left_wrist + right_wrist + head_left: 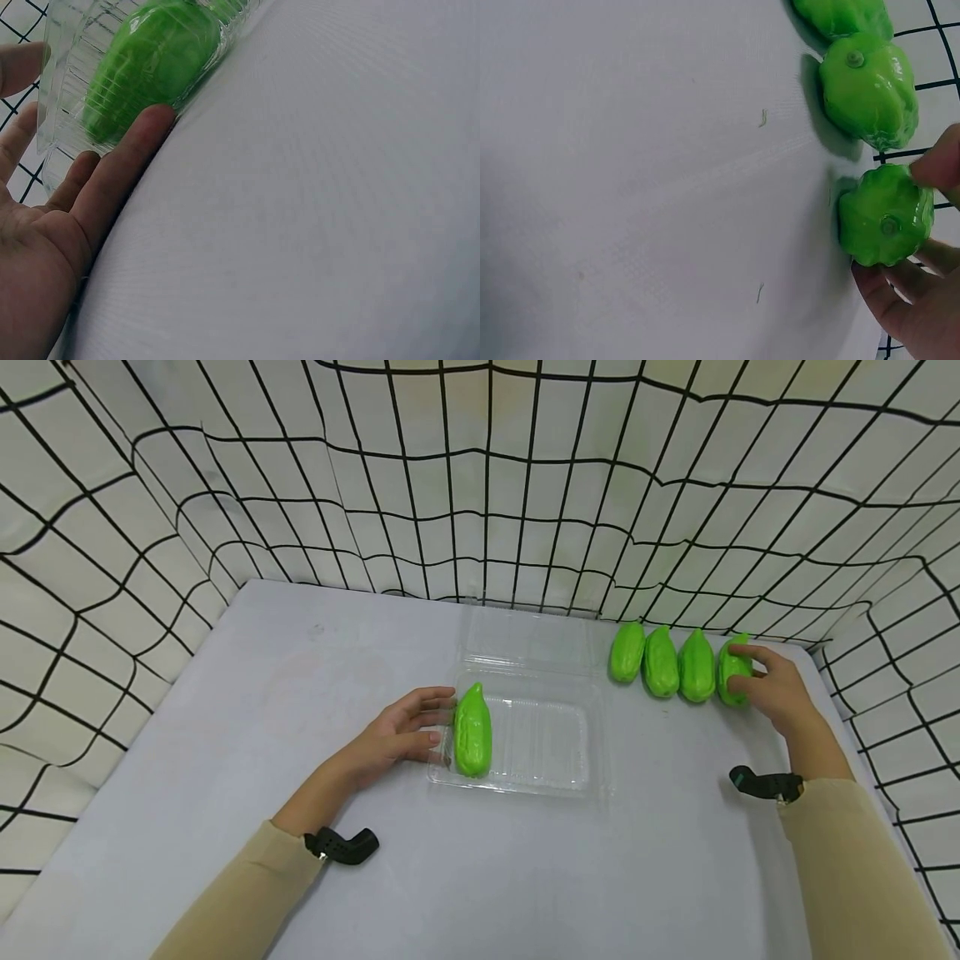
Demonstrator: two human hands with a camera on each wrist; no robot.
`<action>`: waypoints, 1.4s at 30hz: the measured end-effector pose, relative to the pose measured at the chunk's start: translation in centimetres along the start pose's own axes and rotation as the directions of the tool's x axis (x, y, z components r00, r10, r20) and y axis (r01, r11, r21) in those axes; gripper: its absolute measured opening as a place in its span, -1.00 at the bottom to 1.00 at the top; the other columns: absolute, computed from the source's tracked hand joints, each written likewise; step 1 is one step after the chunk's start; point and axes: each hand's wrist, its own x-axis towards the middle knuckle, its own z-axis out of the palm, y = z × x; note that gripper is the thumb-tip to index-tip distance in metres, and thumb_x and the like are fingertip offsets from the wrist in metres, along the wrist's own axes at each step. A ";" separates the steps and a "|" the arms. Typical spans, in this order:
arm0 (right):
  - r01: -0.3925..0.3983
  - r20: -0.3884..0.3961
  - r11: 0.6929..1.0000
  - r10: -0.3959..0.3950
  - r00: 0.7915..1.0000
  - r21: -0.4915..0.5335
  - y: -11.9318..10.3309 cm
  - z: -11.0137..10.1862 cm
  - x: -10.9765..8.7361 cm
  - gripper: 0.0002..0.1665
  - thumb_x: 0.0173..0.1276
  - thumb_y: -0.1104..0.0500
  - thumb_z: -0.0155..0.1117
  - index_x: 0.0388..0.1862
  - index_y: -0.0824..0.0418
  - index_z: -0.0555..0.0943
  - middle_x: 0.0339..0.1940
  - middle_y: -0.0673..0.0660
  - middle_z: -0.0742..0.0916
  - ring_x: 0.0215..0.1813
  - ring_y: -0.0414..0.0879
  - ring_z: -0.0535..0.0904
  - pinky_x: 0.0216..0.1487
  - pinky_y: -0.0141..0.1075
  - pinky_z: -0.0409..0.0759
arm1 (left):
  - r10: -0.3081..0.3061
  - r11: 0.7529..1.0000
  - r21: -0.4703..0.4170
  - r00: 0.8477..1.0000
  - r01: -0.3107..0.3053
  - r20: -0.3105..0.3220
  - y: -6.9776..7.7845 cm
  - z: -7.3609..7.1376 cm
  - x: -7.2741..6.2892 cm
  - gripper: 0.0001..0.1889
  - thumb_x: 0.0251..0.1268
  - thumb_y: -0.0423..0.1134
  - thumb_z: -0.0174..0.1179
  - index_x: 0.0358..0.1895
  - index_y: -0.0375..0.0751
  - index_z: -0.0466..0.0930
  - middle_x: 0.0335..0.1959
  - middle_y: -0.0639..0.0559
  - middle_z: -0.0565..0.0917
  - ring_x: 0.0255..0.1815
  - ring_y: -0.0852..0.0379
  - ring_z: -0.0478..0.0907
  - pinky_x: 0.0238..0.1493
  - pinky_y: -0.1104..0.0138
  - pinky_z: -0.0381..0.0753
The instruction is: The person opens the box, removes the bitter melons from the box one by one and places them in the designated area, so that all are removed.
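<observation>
My right hand (776, 681) holds the rightmost glossy green ribbed vegetable (732, 670) of a row, thumb on one side and fingers on the other. Its round stem end faces the camera in the right wrist view, with fingertips (874, 289) against its side. A clear plastic clamshell box (536, 787) lies with its lid folded back. Along its left side sits one green vegetable (472, 735), pointed tip toward the lid. My left hand (393, 731) rests at the box's left wall with fingers extended; in the left wrist view, a fingertip (156, 120) lies against the clear plastic.
Several more green vegetables (662, 664) stand side by side at the back right, beside the box's lid (536, 639). The white tabletop (525, 877) is enclosed at the back and sides by black wire mesh (487, 518) over white sheeting.
</observation>
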 end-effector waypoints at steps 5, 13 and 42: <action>0.026 -0.004 1.000 -0.026 1.000 0.000 -0.1 0.0 -0.2 -0.15 0.39 0.19 0.16 0.61 0.14 0.12 0.66 0.28 -0.08 0.55 0.47 -0.01 0.36 0.40 0.22 | -0.009 1.000 0.007 1.000 0.009 -0.004 0.1 0.1 -0.1 -0.31 0.40 -0.34 0.16 0.54 -0.17 0.11 0.51 -0.14 0.21 0.49 -0.17 0.23 0.06 0.01 0.68; 0.054 -0.065 0.999 -0.053 0.996 0.007 -0.8 -0.2 -0.5 -0.22 0.42 0.16 0.14 0.58 0.15 0.18 0.66 0.27 -0.09 0.58 0.41 -0.04 0.34 0.41 0.23 | -0.011 1.000 0.004 1.000 0.011 -0.007 0.1 0.1 0.0 -0.31 0.39 -0.34 0.16 0.54 -0.17 0.12 0.51 -0.13 0.21 0.49 -0.18 0.22 0.05 0.00 0.68; 0.421 -0.177 0.870 -0.386 0.905 0.255 -9.6 6.9 -8.1 -0.43 0.37 0.43 0.20 0.35 0.25 0.45 0.43 0.10 0.46 0.43 0.02 0.41 0.29 -0.44 0.49 | -0.011 1.000 0.004 1.000 0.011 -0.007 0.0 -0.1 0.0 -0.32 0.39 -0.36 0.15 0.54 -0.15 0.13 0.50 -0.13 0.22 0.49 -0.17 0.24 0.05 0.00 0.68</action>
